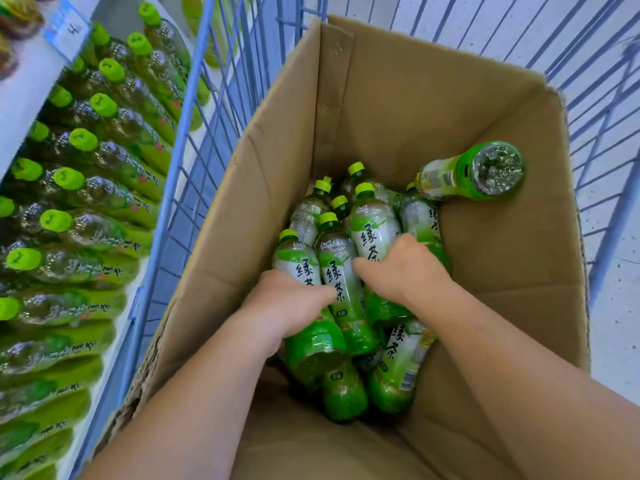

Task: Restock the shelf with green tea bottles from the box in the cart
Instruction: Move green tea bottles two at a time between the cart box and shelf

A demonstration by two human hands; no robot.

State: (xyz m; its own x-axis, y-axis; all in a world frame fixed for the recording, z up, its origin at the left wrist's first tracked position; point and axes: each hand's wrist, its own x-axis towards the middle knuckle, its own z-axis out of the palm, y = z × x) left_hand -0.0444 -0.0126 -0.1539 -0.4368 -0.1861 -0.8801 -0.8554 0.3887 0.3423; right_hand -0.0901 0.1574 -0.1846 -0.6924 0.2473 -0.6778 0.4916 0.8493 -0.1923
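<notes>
- Inside the cardboard box [398,98], your left hand [287,303] grips the leftmost green tea bottle [298,261].
- Your right hand [405,268] curls around a neighbouring bottle [372,233] mid-box.
- A loose bottle [471,171] leans on the box's far-right wall.
- Shelved bottles [104,157] stand left of the box, beyond the blue wire cart [194,150].

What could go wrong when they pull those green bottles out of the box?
The bottles lie in a loose pile. If the left hand pulls the left bottle and the right hand the tall bottle, the others may roll and clatter. The tipped bottle propped high by the box wall might slide onto the right hand. Gripped one-handed, a bottle could slip and drop.
</notes>
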